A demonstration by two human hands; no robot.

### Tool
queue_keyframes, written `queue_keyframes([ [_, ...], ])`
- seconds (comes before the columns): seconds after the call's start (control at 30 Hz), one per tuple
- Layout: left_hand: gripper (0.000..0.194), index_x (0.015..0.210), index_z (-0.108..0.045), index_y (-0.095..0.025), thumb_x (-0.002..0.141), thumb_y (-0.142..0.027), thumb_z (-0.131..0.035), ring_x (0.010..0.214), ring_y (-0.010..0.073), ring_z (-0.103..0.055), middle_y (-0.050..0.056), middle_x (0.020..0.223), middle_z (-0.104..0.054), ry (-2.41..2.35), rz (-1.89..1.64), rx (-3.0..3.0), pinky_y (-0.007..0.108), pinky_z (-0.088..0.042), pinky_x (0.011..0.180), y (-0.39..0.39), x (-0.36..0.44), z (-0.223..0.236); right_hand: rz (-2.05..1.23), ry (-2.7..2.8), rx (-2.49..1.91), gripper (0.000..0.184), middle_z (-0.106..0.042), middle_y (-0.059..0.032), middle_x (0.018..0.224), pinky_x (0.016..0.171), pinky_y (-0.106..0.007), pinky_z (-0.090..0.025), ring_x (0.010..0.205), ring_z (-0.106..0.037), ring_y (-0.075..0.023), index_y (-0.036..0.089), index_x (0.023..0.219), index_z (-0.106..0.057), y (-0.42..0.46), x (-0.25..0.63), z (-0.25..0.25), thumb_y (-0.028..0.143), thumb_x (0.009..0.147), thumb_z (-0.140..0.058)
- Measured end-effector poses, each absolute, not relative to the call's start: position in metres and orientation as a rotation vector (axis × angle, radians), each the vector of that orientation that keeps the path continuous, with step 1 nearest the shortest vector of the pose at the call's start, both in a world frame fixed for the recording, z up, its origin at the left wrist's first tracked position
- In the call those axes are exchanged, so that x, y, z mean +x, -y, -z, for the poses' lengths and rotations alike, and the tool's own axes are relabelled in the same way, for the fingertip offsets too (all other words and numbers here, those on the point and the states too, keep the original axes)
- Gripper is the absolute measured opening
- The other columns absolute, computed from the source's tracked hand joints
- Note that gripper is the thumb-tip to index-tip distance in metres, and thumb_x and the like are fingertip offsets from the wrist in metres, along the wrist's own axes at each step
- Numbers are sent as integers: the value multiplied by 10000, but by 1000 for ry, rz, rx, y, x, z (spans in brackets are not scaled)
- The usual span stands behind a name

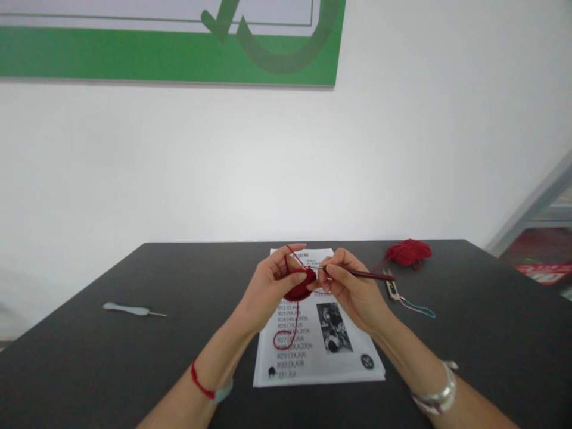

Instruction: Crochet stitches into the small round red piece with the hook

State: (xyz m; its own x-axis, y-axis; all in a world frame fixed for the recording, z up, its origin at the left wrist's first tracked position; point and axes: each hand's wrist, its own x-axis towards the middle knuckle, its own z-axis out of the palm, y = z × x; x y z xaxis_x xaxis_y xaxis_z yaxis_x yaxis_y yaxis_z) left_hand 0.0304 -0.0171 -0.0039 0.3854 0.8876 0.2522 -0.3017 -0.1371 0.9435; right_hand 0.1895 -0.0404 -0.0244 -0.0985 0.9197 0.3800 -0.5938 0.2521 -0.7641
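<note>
My left hand (279, 277) pinches a small round piece of red crochet (298, 290), with red yarn looped over its raised index finger. In my right hand (351, 283) is a crochet hook (370, 274) with a dark red handle, held like a pen. The hook's thin metal tip meets the upper edge of the crochet piece. A loose yarn tail (297, 322) hangs from the work and curls over the printed pattern sheet (330, 372) below. Both hands are above the paper, close together.
A red yarn ball (409, 252) lies at the back right, its strand running toward my hands. Thread snips (391, 286) with a coloured cord lie in front of it. Another hook with a pale grey handle (126, 308) rests at the left of the black table (179, 369).
</note>
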Motion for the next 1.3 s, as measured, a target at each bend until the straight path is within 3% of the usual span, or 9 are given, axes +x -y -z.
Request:
queue_keyframes([
  [0.13, 399, 1064, -632, -163, 679, -126, -730, 676, 119, -617, -23, 712, -645, -590, -1115, 1267, 249, -438, 687, 15, 30, 7, -1236, 1079, -412, 150, -608, 49, 613, 623, -276, -565, 537, -526, -81, 190, 694, -592, 38, 191, 25, 218, 802, -693],
  [0.3, 419, 1067, -639, -155, 662, -104, -732, 642, 84, -564, -37, 710, -626, -638, -1145, 1267, 213, -409, 631, 13, 28, 7, -1087, 1247, -466, 172, -575, 61, 562, 638, -299, -544, 516, -529, -92, 199, 659, -578, 35, 202, 25, 212, 780, -700],
  [0.53, 441, 1094, -613, -134, 668, -131, -725, 637, 91, -557, -32, 706, -620, -705, -1164, 1270, 219, -409, 622, 17, 31, 3, -832, 1387, -677, 143, -600, 23, 629, 499, -235, -406, 580, -537, -121, 207, 674, -569, 40, 205, 30, 158, 777, -655],
  [1.07, 372, 1037, -619, -138, 670, -118, -678, 602, 103, -537, -57, 644, -589, -854, -1276, 1326, 229, -416, 590, 23, 38, 4, -262, 1609, -761, 142, -637, 6, 721, 593, -264, -478, 645, -606, -142, 247, 781, -534, 45, 189, 45, 130, 859, -558],
  [1.3, 454, 1083, -609, -123, 641, -126, -713, 622, 120, -578, -41, 648, -650, -865, -1272, 1207, 250, -438, 629, 23, 42, 6, -69, 1788, -594, 190, -622, -33, 754, 623, -301, -496, 687, -604, -174, 242, 810, -541, 40, 186, 48, 55, 837, -531],
])
